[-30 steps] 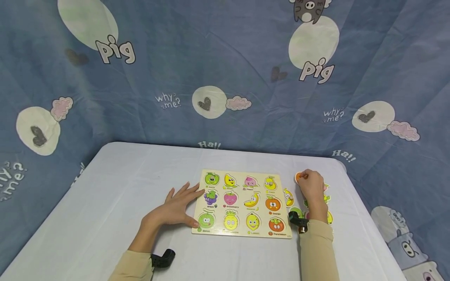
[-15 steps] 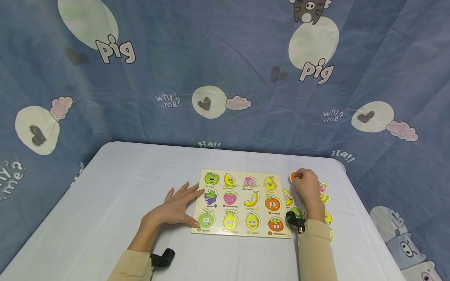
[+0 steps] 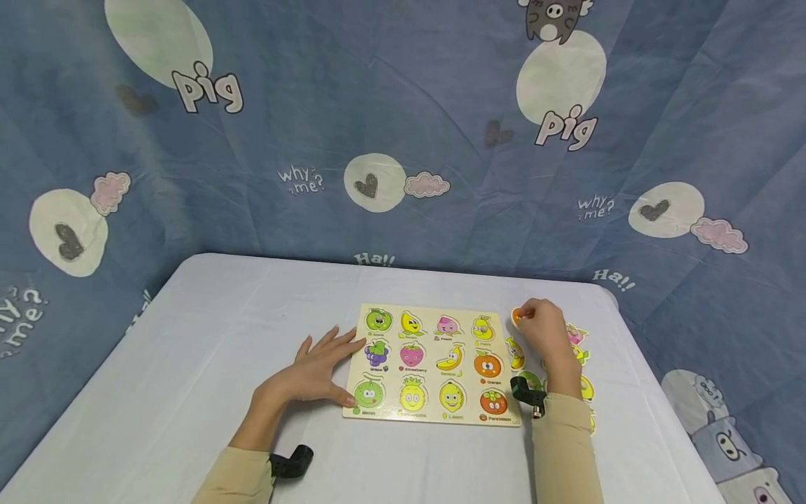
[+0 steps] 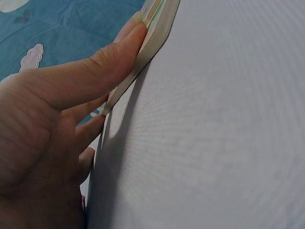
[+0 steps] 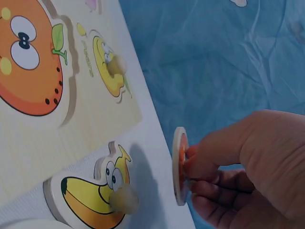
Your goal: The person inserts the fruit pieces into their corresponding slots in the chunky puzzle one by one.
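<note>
A pale wooden puzzle board (image 3: 431, 344) with printed fruit pictures lies on the white table. My left hand (image 3: 315, 373) rests at the board's left edge with fingers spread. In the left wrist view its thumb (image 4: 112, 59) touches the board's edge. My right hand (image 3: 546, 334) pinches a round orange puzzle piece (image 3: 516, 317) beside the board's upper right corner. The right wrist view has this orange piece (image 5: 179, 167) on edge between thumb and fingers, apart from the board. A banana puzzle piece (image 5: 90, 202) with a knob lies on the table below it.
Several loose fruit pieces, including a pink one (image 3: 576, 334) and a green one (image 3: 531, 380), lie right of the board, partly hidden under the right arm. A yellow piece (image 5: 108, 67) with a knob sits in the board's top right cutout. A blue patterned cloth (image 3: 403, 126) hangs behind the table.
My right hand has moved left toward the board with the round orange piece, uncovering more loose pieces on its right. The left hand has stayed on the board's edge.
</note>
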### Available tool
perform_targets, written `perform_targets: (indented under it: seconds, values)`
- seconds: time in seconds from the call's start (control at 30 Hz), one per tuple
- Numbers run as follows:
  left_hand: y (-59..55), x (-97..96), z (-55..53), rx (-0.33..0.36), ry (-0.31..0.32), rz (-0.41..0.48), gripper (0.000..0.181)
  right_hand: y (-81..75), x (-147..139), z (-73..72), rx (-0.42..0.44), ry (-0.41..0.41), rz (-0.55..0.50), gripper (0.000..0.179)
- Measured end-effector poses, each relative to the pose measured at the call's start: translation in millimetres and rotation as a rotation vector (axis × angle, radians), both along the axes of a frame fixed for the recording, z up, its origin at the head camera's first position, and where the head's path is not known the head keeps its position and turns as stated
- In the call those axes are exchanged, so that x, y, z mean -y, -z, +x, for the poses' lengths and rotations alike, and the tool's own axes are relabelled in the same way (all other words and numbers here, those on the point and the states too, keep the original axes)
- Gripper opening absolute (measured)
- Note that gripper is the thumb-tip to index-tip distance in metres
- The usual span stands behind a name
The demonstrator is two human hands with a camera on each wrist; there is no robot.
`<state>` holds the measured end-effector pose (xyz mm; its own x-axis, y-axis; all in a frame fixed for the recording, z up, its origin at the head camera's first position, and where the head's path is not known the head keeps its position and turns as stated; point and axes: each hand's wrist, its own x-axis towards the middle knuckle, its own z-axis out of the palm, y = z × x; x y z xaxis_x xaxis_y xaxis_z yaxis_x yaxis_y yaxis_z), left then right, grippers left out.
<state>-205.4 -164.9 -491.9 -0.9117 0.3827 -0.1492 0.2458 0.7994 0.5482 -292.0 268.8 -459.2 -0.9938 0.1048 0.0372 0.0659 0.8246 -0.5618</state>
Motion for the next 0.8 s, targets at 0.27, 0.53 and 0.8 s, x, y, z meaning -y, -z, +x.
perform_targets:
  seconds: [0.27,0.53,0.8]
  values:
    - [-2.2,0.5,0.5,0.005,0.01,-0.004,0.115,-0.6,7,6.0,0.088,-0.054,0.002,0.018]
    - [-4.3,0.3,0.3,0.005,0.009,0.006,0.115,2.8,14,6.6,0.058,-0.114,0.007,0.015]
    - [-4.3,-0.8,0.5,0.004,0.01,0.007,0.115,2.0,22,7.1,0.037,-0.171,0.038,0.011]
